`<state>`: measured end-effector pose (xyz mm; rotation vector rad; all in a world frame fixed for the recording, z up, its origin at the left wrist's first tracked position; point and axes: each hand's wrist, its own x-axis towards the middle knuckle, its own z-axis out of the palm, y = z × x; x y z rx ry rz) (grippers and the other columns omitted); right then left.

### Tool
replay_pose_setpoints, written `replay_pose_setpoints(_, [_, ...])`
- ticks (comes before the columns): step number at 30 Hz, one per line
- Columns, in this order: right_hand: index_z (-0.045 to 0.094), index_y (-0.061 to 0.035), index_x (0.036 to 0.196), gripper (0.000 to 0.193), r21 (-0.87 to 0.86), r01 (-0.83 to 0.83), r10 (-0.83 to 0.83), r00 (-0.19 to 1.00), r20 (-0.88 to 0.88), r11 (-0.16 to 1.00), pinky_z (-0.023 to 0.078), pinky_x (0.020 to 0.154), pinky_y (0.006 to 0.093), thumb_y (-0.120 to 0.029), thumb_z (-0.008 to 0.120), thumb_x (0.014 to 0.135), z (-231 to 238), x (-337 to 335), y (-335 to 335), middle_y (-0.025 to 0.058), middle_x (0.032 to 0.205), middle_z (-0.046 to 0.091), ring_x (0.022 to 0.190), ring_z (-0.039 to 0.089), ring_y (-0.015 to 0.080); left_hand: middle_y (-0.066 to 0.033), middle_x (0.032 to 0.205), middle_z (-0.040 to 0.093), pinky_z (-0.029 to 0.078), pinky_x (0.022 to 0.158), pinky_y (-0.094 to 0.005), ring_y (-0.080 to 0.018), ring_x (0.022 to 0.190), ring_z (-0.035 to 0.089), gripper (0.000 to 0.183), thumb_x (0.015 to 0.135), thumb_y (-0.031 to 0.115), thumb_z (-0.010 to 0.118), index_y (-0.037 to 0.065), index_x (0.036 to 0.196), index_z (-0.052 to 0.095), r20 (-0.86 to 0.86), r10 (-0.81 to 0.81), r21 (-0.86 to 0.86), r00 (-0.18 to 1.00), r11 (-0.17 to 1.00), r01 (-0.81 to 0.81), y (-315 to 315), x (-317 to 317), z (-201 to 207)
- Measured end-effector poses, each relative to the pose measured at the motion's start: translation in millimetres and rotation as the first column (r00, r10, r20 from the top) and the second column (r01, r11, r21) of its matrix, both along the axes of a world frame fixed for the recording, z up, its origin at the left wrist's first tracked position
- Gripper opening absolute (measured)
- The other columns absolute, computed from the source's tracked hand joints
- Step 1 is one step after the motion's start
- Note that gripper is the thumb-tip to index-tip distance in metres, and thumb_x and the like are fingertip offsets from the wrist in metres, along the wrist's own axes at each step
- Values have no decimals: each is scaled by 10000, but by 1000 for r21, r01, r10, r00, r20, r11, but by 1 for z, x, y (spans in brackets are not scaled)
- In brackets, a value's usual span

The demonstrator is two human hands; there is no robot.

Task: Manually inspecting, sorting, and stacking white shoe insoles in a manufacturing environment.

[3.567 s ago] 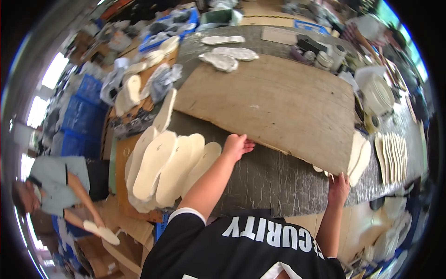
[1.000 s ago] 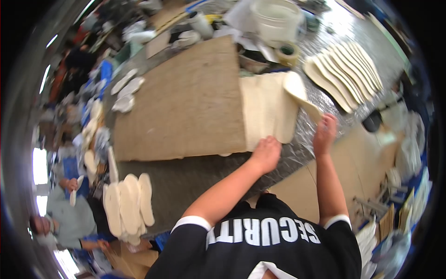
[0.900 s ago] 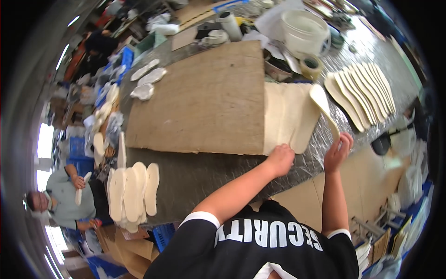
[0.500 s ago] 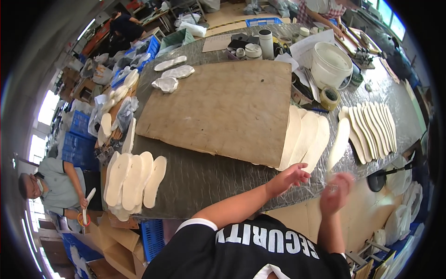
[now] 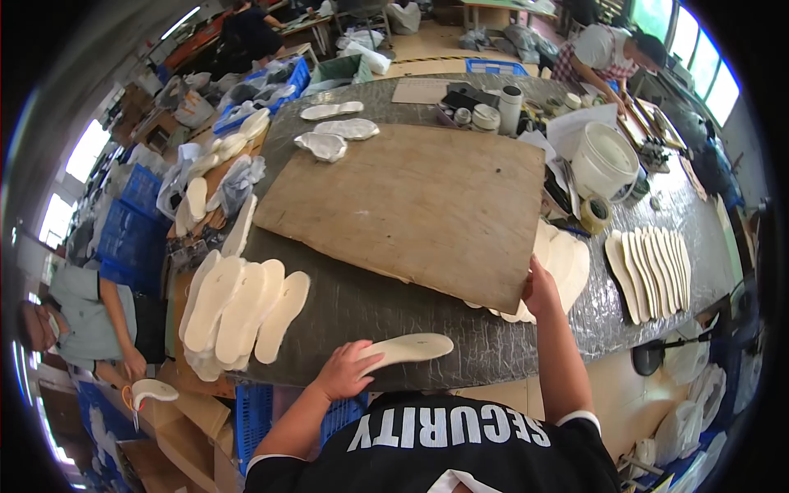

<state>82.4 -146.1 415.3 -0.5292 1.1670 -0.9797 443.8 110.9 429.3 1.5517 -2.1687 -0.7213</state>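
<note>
My left hand (image 5: pixel 345 371) grips one end of a cream shoe insole (image 5: pixel 411 347) that lies flat near the front edge of the foil-covered table (image 5: pixel 362 304). My right hand (image 5: pixel 541 289) rests on a small stack of cream insoles (image 5: pixel 567 263) at the right corner of a large brown board (image 5: pixel 411 201). A fanned pile of insoles (image 5: pixel 238 308) lies to the left of my left hand.
A row of insoles (image 5: pixel 653 271) sits at the right, behind it a white bucket (image 5: pixel 606 160) and tape roll (image 5: pixel 594 214). Silvery insoles (image 5: pixel 333 135) lie at the board's far end. A person at lower left (image 5: pixel 90 320) handles an insole; another works at the far right (image 5: pixel 612 49).
My view has swung back left. My left hand has come back to the table's front edge and now holds a single insole. My right hand has settled on the stack by the board.
</note>
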Motion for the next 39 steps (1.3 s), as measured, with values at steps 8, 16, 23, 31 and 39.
replay_pose_setpoints(8, [448, 24, 1266, 406, -268, -124, 100, 990, -100, 956, 513, 849, 365, -130, 549, 905, 5, 28, -3, 148, 1124, 607, 975, 619, 236, -140, 1373, 404, 338, 1014, -454, -338, 1237, 390, 561, 691, 371, 736, 162, 1198, 616, 259, 125, 117, 958, 980, -160, 31, 54, -31])
replay_pose_setpoints(16, [525, 51, 1165, 391, -331, -4, -80, 968, -239, 944, 527, 755, 306, -122, 584, 820, 140, -39, 83, 145, 1003, 641, 818, 649, 215, -143, 1293, 472, 367, 983, -454, -326, 1183, 442, 752, 624, 166, 781, 40, 1286, 448, 90, 498, -492, 862, 775, -397, -63, 84, 16])
replay_pose_setpoints(23, [462, -19, 1299, 625, -639, 131, 76, 955, 286, 758, 471, 909, 373, -469, 561, 878, 224, -139, 131, 125, 1230, 566, 1070, 570, 243, -104, 1196, 582, 389, 927, -433, -290, 1042, 550, 528, 627, 31, 620, 14, 1153, 573, 70, 168, -720, 983, 691, -66, -128, 58, 20])
replay_pose_setpoints(31, [299, -43, 1416, 853, -906, 49, -78, 997, 17, 420, 315, 1063, 440, -360, 749, 765, 163, 50, 158, 89, 1427, 359, 1306, 355, 256, -128, 1267, 554, 392, 884, -415, -287, 1076, 529, 643, 586, 7, 606, -4, 1225, 534, -156, 8, -740, 988, 662, -122, -109, -88, 51])
replay_pose_setpoints(39, [416, 17, 1299, 497, -620, 584, -527, 794, 302, 524, 477, 937, 444, 96, 503, 816, 177, -47, 161, 167, 1241, 530, 1115, 552, 313, -211, 1102, 596, 456, 866, -409, -361, 1004, 565, 356, 848, 169, 625, -21, 1142, 562, -509, 187, -421, 840, 797, -433, -123, -78, 21])
